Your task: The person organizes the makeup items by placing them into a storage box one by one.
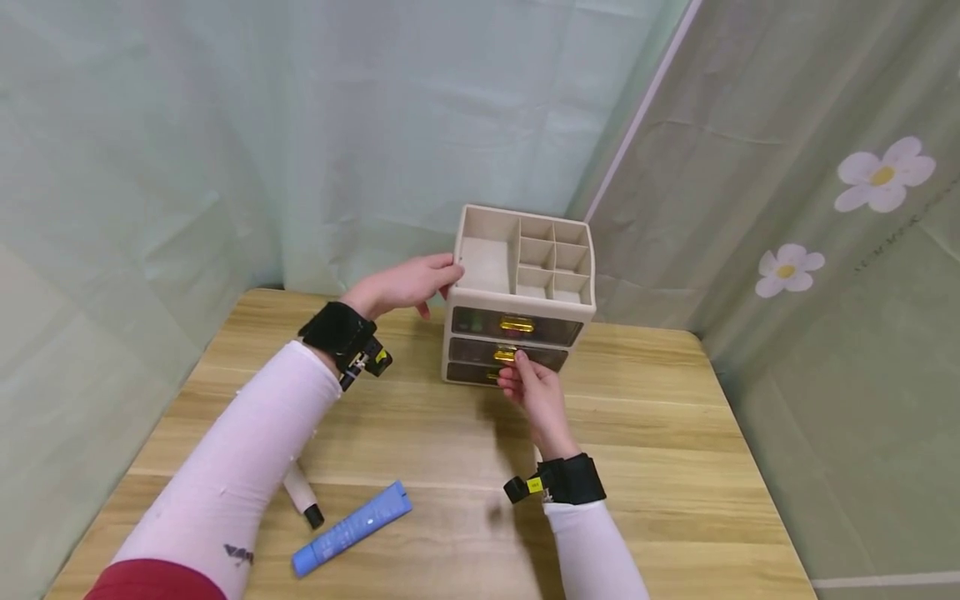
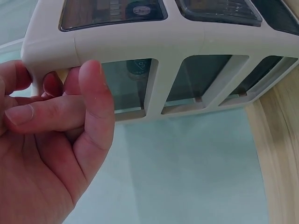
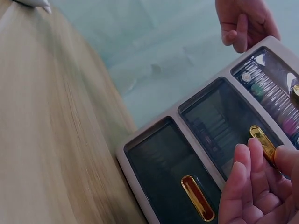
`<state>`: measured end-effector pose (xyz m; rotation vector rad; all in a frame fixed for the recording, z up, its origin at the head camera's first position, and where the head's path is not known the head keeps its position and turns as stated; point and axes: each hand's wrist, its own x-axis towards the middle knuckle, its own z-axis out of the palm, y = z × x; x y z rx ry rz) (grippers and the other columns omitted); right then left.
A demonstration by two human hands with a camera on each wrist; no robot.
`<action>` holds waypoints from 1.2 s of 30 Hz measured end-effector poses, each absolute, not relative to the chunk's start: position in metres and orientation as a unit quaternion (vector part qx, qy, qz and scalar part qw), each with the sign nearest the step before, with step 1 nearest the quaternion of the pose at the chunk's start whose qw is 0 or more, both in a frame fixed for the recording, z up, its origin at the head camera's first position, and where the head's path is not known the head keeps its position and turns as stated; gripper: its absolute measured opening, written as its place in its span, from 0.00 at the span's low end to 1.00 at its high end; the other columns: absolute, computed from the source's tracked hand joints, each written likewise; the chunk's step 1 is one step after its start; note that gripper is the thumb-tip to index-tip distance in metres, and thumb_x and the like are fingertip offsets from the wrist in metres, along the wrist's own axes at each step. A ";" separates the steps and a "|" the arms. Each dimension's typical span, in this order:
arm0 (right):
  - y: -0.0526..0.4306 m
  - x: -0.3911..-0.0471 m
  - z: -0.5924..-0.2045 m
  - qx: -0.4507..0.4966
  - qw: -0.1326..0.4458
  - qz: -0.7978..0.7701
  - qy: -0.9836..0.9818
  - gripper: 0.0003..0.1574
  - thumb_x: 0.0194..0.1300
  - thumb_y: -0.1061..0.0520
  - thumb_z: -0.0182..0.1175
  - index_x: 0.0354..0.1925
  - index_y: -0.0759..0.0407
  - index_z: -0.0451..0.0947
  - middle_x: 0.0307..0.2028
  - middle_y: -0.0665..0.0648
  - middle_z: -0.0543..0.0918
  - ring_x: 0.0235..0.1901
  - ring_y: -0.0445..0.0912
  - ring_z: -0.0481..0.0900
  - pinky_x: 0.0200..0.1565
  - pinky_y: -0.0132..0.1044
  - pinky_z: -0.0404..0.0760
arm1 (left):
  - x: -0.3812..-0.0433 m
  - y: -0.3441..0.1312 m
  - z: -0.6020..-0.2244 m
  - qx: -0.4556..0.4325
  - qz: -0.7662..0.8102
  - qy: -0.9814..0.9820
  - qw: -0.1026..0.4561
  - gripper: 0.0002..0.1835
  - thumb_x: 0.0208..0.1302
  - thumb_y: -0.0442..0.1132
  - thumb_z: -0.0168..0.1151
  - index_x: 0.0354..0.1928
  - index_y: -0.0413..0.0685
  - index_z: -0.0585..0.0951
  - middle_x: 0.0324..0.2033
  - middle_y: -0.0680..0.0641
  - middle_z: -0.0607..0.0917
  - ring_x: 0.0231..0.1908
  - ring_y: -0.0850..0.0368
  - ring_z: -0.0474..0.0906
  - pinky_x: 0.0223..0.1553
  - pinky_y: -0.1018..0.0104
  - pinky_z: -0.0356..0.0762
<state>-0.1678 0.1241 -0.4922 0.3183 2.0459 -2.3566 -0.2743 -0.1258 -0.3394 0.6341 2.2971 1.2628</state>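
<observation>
A cream desktop drawer organizer [image 1: 517,305] stands on the table, with an open compartmented tray on top and three dark see-through drawers. My left hand [image 1: 408,283] holds its upper left edge, thumb over the rim; the left wrist view shows those fingers [image 2: 96,88] curled at the side frame. At the middle drawer [image 3: 212,123], which looks closed, my right hand [image 1: 542,404] pinches the gold handle [image 3: 261,142] between thumb and fingers. Small round items show through the top drawer [image 3: 268,88]. Another gold handle [image 3: 198,198] is on the bottom drawer.
A blue tube [image 1: 352,529] lies at the front left of the wooden table [image 1: 660,467]. Next to it, a white tube with a black cap [image 1: 302,493] is partly hidden by my left forearm. Pale green curtains [image 1: 420,108] hang behind the table and at its sides.
</observation>
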 end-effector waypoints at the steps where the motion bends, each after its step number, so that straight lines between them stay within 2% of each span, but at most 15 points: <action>1: 0.124 -0.169 -0.493 0.102 0.002 -0.751 0.653 0.32 0.83 0.43 0.58 0.50 0.75 0.84 0.33 0.55 0.89 0.32 0.43 0.86 0.38 0.32 0.85 | -0.274 -0.126 -0.339 0.230 0.457 0.831 0.220 0.24 0.88 0.54 0.39 0.66 0.45 0.74 0.51 0.40 0.79 0.55 0.44 0.74 0.42 0.54 0.81; 5: 0.125 -0.172 -0.492 0.103 -0.002 -0.748 0.655 0.32 0.83 0.42 0.58 0.49 0.74 0.84 0.34 0.56 0.89 0.34 0.46 0.87 0.38 0.32 0.85 | -0.274 -0.125 -0.339 0.230 0.457 0.831 0.219 0.23 0.88 0.54 0.39 0.64 0.45 0.74 0.51 0.40 0.79 0.54 0.45 0.74 0.43 0.54 0.81; 10: 0.124 -0.175 -0.493 0.105 -0.005 -0.746 0.658 0.31 0.82 0.41 0.59 0.48 0.71 0.86 0.35 0.57 0.89 0.36 0.48 0.88 0.40 0.32 0.86 | -0.277 -0.124 -0.338 0.230 0.461 0.830 0.214 0.23 0.87 0.53 0.39 0.64 0.44 0.74 0.51 0.39 0.80 0.55 0.42 0.74 0.41 0.54 0.81; 17: 0.124 -0.177 -0.495 0.103 0.000 -0.738 0.667 0.35 0.82 0.38 0.58 0.52 0.71 0.87 0.34 0.56 0.89 0.33 0.43 0.87 0.37 0.31 0.85 | -0.280 -0.125 -0.340 0.230 0.461 0.830 0.211 0.23 0.88 0.52 0.39 0.64 0.44 0.74 0.51 0.39 0.80 0.53 0.44 0.75 0.40 0.55 0.81; 20: 0.124 -0.175 -0.497 0.100 0.006 -0.737 0.669 0.38 0.81 0.36 0.57 0.53 0.72 0.86 0.34 0.55 0.89 0.33 0.44 0.87 0.37 0.32 0.85 | -0.280 -0.124 -0.340 0.231 0.462 0.830 0.210 0.23 0.88 0.52 0.39 0.64 0.44 0.74 0.50 0.39 0.80 0.54 0.44 0.74 0.40 0.55 0.81; 25: 0.126 -0.166 -0.508 0.105 0.067 -0.730 0.672 0.41 0.82 0.34 0.56 0.53 0.74 0.83 0.36 0.57 0.89 0.34 0.43 0.87 0.38 0.33 0.86 | -0.278 -0.124 -0.342 0.234 0.464 0.828 0.210 0.23 0.88 0.53 0.39 0.63 0.44 0.74 0.50 0.39 0.79 0.52 0.46 0.74 0.41 0.54 0.81; 30: 0.126 -0.163 -0.523 0.089 0.155 -0.711 0.681 0.40 0.82 0.36 0.57 0.60 0.74 0.80 0.42 0.63 0.89 0.37 0.43 0.87 0.42 0.35 0.87 | -0.279 -0.125 -0.342 0.232 0.468 0.828 0.206 0.22 0.88 0.53 0.39 0.61 0.43 0.74 0.49 0.39 0.79 0.52 0.46 0.74 0.42 0.53 0.82; 32: 0.125 -0.165 -0.527 0.096 0.163 -0.716 0.671 0.39 0.83 0.37 0.56 0.64 0.73 0.79 0.41 0.61 0.89 0.37 0.44 0.87 0.42 0.35 0.87 | -0.279 -0.125 -0.343 0.233 0.467 0.828 0.205 0.23 0.88 0.53 0.39 0.61 0.43 0.74 0.50 0.39 0.79 0.52 0.45 0.74 0.42 0.52 0.82; 36: 0.121 -0.169 -0.530 0.117 0.144 -0.726 0.662 0.38 0.85 0.38 0.52 0.66 0.71 0.78 0.38 0.58 0.88 0.36 0.44 0.87 0.41 0.35 0.87 | -0.280 -0.125 -0.343 0.237 0.467 0.827 0.206 0.23 0.88 0.54 0.39 0.62 0.44 0.74 0.50 0.39 0.79 0.53 0.44 0.74 0.42 0.53 0.82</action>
